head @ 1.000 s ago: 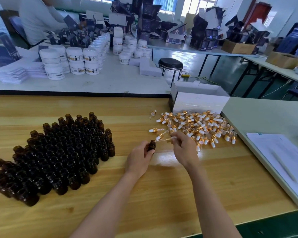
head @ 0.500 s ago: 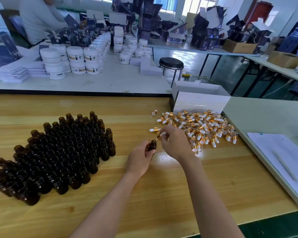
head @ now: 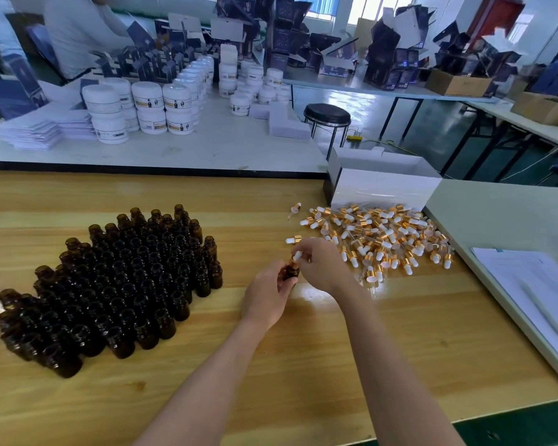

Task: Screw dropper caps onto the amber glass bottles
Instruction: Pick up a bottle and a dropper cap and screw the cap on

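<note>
Left hand grips the bottle upright; right hand pinches the cap atop its neck, above the table.

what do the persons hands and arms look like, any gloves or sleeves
The left hand and right hand are ungloved, with no rings, watch or bracelet showing. Both forearms are uncovered to the frame's edge; no sleeve in view.

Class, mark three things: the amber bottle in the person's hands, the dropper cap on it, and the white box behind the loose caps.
held amber bottle (head: 291,273): head view, its dark glass side.
dropper cap (head: 297,255): head view, its white rubber bulb.
white box (head: 384,192): head view, its front wall.
</note>
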